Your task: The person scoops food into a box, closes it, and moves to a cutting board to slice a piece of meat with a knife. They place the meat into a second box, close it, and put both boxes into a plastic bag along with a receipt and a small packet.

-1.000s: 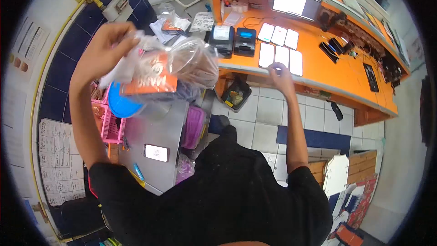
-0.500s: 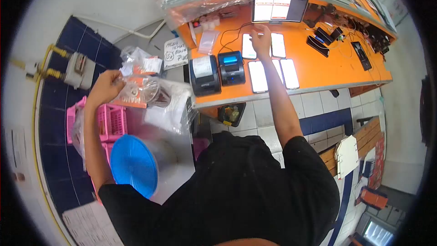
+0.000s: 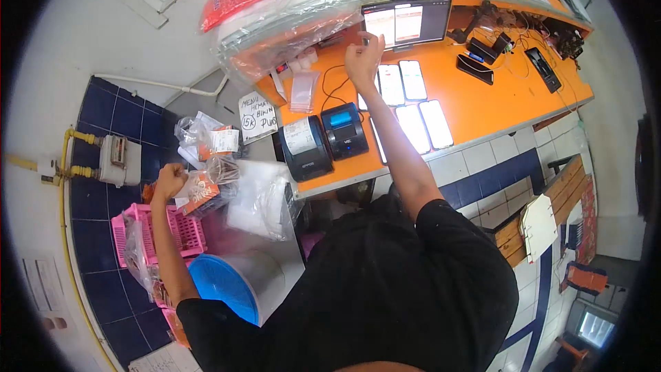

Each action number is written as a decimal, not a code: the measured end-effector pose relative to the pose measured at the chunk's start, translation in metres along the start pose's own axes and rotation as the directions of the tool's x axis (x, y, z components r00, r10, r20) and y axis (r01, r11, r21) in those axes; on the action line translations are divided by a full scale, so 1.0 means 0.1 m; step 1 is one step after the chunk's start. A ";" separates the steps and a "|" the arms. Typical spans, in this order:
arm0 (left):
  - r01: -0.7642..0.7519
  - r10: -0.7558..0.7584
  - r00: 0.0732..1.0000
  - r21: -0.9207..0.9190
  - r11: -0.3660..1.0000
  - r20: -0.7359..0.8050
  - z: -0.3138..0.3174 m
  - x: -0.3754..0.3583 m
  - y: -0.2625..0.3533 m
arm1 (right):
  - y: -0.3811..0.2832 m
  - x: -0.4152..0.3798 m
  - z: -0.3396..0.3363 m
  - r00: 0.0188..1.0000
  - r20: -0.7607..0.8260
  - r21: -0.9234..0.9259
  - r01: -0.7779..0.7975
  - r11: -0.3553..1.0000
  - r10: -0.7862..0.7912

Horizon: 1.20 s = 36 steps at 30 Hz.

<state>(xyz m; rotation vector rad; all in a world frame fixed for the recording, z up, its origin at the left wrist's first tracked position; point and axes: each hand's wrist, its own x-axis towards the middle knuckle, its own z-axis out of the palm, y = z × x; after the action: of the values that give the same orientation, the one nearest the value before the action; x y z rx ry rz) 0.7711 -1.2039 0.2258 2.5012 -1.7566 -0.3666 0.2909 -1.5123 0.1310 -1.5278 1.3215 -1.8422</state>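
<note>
My left hand (image 3: 171, 180) is closed on the top of a clear plastic bag (image 3: 222, 169), which holds an orange and white package (image 3: 200, 191). It hangs above a pink basket (image 3: 187, 231). My right hand (image 3: 363, 62) is raised at the lower left of a lit monitor (image 3: 398, 24), its fingers partly spread and nothing visible in them. Whether a fingertip touches the screen is unclear. Below that forearm, several phones with bright screens (image 3: 435, 124) lie on the orange counter (image 3: 482, 107). Two black printers (image 3: 306, 158) (image 3: 346, 139) stand left of the phones.
A handwritten sign (image 3: 258, 116) and another bagged package (image 3: 224, 140) lie left of the printers. A blue-lidded tub (image 3: 224, 289) stands near my left forearm. Plastic-wrapped packs (image 3: 275, 17) sit above the counter. Black devices and cables (image 3: 475, 69) lie at its right.
The view has shifted and turned. My right hand has moved from above the phones to the monitor's lower left corner. My left hand still grips the bag, now lower in view.
</note>
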 end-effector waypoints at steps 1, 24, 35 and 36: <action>0.034 -0.034 0.999 -0.002 0.999 0.013 0.01 0.02 -0.04 | 0.03 -0.02 0.01 1.000 -0.005 0.004 0.007 1.000 -0.007; 0.062 -0.061 0.996 0.011 0.998 -0.069 0.01 0.18 -0.17 | 0.28 -0.25 -0.15 0.998 0.051 0.068 -0.051 0.996 0.047; 0.062 -0.045 0.990 0.125 0.990 -0.131 0.24 0.32 -0.27 | 0.24 -0.66 -0.47 0.951 0.287 -0.080 -0.098 0.992 0.118; 0.054 -0.042 0.992 0.104 0.993 -0.116 0.26 0.32 -0.24 | 0.21 -0.69 -0.50 0.947 0.297 -0.079 -0.099 0.992 0.119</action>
<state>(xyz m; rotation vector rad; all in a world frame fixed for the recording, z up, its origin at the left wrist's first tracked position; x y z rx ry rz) 0.7977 -1.2231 0.1907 2.5832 -1.7195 -0.1333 0.2618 -1.4477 0.0784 -1.6547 1.2990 -1.4434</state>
